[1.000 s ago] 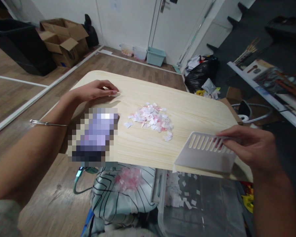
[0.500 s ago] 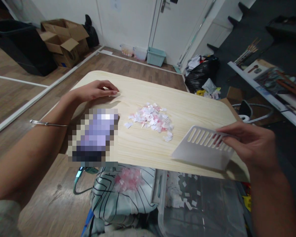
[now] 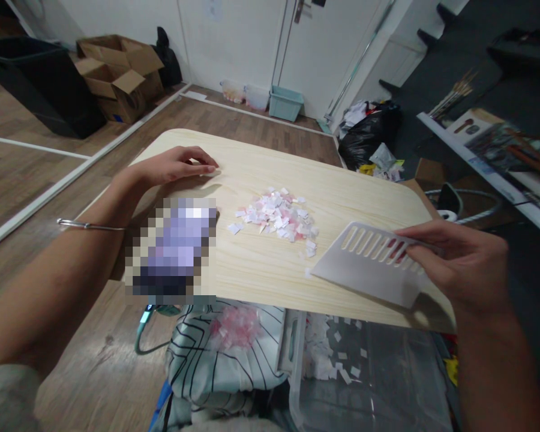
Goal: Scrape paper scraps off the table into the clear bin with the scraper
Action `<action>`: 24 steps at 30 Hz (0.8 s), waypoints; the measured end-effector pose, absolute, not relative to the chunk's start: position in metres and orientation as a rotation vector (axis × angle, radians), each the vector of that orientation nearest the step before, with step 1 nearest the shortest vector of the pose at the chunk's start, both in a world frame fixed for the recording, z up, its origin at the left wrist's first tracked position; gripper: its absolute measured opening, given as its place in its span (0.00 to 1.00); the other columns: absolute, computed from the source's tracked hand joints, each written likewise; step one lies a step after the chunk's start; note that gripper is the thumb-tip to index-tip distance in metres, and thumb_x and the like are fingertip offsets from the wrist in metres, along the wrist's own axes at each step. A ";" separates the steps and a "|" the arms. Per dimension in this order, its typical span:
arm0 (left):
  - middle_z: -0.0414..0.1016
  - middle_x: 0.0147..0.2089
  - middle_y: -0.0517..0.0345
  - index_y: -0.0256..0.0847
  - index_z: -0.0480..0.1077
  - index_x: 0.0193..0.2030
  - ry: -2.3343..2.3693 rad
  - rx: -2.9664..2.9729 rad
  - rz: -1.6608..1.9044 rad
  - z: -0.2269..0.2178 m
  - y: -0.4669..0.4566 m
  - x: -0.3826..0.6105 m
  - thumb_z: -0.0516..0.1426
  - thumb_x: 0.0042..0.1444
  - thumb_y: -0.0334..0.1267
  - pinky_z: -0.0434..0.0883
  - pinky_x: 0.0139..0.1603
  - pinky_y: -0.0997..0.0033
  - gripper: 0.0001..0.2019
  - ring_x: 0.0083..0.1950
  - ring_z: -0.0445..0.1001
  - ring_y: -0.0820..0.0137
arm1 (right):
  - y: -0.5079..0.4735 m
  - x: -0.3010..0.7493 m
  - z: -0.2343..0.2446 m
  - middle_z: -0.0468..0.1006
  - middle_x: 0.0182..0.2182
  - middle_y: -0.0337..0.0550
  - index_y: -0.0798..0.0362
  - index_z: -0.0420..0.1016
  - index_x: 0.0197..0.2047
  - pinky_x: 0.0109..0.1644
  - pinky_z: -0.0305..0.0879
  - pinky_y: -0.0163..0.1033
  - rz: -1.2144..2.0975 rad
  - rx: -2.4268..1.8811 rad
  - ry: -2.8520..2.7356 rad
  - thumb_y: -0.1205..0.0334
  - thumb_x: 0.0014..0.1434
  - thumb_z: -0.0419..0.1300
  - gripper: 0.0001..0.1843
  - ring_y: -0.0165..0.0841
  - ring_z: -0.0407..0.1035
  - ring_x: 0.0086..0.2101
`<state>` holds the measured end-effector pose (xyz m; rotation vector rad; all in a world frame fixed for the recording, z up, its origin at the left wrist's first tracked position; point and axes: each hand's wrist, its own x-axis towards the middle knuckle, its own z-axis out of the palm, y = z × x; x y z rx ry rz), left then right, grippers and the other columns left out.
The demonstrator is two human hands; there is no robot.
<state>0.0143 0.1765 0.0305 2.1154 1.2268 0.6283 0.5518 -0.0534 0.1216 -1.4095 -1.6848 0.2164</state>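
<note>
Scraper (image 3: 369,264) gripped by slotted top in right hand (image 3: 459,264), tilted with lower edge down on table (image 3: 252,270) just beside paper scraps (image 3: 276,216), seemingly for pushing; left hand (image 3: 171,167) open, flat, steadying it.

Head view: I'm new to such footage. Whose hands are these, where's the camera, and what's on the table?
There is no machine: a person wears a camera on the head, looking down at their own bare hands. The left hand rests open on the pale wooden table. The right hand pinches a white slotted scraper in its fingers, tilted with its blade low by the table's near edge. Between the hands lies a pile of small white and pink paper scraps. A clear bin below the edge holds more scraps.
</note>
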 end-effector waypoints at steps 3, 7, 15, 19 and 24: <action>0.94 0.69 0.36 0.43 0.97 0.62 1.220 2.120 0.639 0.029 0.177 0.014 0.72 0.67 0.71 0.80 0.81 0.41 0.34 0.73 0.87 0.42 | -0.052 0.548 0.121 0.94 0.28 0.41 0.41 0.99 0.33 0.29 0.86 0.36 0.202 -1.408 -1.631 0.64 0.48 0.74 0.12 0.41 0.90 0.25; 0.94 0.69 0.35 0.43 0.97 0.62 1.224 2.114 0.632 0.030 0.178 0.014 0.72 0.67 0.71 0.81 0.81 0.41 0.34 0.72 0.88 0.42 | -0.052 0.547 0.122 0.93 0.26 0.40 0.39 0.98 0.31 0.29 0.86 0.35 0.281 -1.438 -1.639 0.63 0.47 0.73 0.11 0.41 0.90 0.25; 0.94 0.69 0.37 0.45 0.97 0.64 1.243 2.109 0.602 0.035 0.175 0.016 0.72 0.67 0.72 0.81 0.81 0.41 0.36 0.74 0.86 0.41 | -0.043 0.548 0.123 0.91 0.25 0.41 0.43 0.95 0.30 0.27 0.84 0.39 0.487 -1.386 -1.604 0.67 0.47 0.75 0.09 0.40 0.85 0.22; 0.94 0.68 0.36 0.45 0.98 0.62 1.244 2.097 0.622 0.036 0.172 0.018 0.73 0.67 0.70 0.81 0.81 0.41 0.33 0.73 0.87 0.41 | -0.018 0.542 0.126 0.90 0.25 0.42 0.45 0.93 0.31 0.28 0.84 0.41 0.641 -1.278 -1.697 0.66 0.47 0.77 0.06 0.40 0.84 0.23; 0.95 0.67 0.36 0.45 0.98 0.60 1.262 2.088 0.616 0.039 0.170 0.020 0.74 0.65 0.69 0.81 0.81 0.41 0.32 0.74 0.87 0.42 | 0.014 0.526 0.121 0.90 0.27 0.39 0.42 0.92 0.32 0.30 0.87 0.44 0.760 -1.222 -1.802 0.62 0.49 0.81 0.07 0.42 0.85 0.25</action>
